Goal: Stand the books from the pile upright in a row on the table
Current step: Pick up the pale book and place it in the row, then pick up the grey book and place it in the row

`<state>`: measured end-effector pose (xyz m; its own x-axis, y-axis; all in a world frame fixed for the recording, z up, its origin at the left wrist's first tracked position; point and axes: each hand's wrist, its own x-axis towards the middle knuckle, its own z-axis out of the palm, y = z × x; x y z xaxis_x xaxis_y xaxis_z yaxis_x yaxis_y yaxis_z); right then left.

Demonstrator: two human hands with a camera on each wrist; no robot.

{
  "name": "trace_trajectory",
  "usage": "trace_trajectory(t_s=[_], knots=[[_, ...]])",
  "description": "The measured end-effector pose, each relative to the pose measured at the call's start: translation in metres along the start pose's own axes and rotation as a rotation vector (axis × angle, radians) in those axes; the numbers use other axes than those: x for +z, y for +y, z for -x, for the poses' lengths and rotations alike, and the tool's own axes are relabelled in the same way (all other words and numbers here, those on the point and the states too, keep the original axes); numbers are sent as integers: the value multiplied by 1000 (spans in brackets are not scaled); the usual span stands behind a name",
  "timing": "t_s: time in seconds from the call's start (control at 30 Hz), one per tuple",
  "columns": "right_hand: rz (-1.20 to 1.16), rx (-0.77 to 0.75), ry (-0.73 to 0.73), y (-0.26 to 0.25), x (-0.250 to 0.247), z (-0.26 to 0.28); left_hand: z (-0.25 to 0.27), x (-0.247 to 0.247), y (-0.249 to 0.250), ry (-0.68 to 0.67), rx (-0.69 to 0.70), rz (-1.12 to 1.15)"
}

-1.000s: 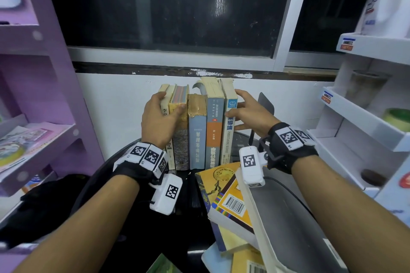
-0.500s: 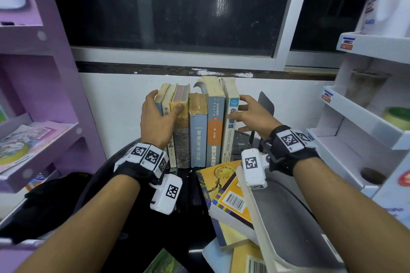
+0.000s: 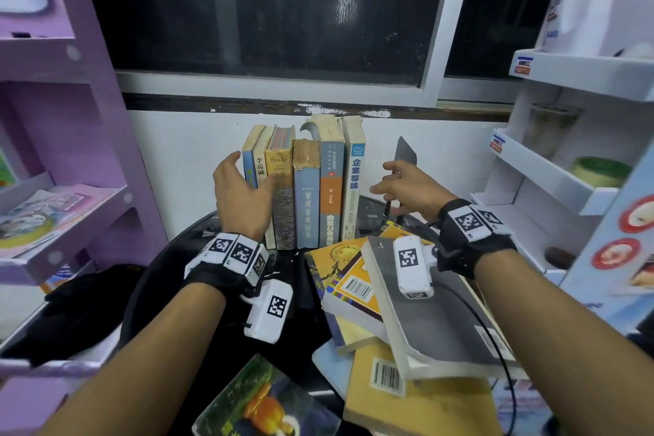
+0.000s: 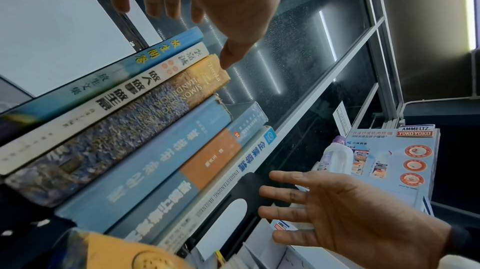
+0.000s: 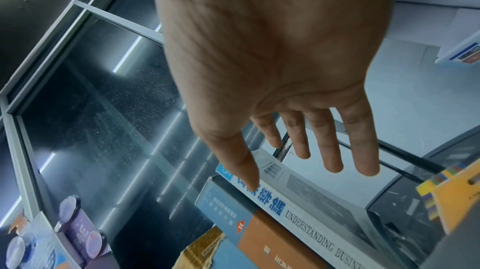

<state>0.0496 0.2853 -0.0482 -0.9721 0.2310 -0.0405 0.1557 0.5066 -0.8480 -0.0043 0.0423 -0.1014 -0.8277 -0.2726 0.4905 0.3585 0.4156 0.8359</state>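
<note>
Books (image 3: 304, 188) stand up in a row of six at the back of the dark table (image 3: 198, 244), close to the white wall under the window. The left hand (image 3: 240, 198) is beside the left end of the row. Its fingers are loose and spread, and its thumb (image 4: 228, 58) is just at the yellow spine. I cannot tell if it touches. The right hand (image 3: 407, 188) is near the right end of the row, not touching it. Its fingers (image 5: 330, 146) are straight and it holds nothing. More books lie flat in a messy pile (image 3: 389, 322) at the front of the table, under the right wrist.
</note>
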Motion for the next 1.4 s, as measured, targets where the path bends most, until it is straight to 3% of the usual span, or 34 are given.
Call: trace_trajectory(t_s=[0.2,0.33,0.5,0.73,0.93,1.17,1.4], knots=[[115,8,-73,12,-8,33,33,-5,10,-52,-22,-24],[201,16,-109,20,-15,58,54,-6,19,-156,-57,-24],[312,56,-88,36,-27,87,83,1,41,-451,-135,69],[421,156,-38,61,-44,116,118,20,59,-851,-241,-54],[380,271,-86,78,-42,127,138,30,61,-889,-173,-160],[420,300,-64,75,-37,124,145,34,59,-924,-146,-240],[328,284,-66,67,-32,123,141,32,55,-924,-210,-85]])
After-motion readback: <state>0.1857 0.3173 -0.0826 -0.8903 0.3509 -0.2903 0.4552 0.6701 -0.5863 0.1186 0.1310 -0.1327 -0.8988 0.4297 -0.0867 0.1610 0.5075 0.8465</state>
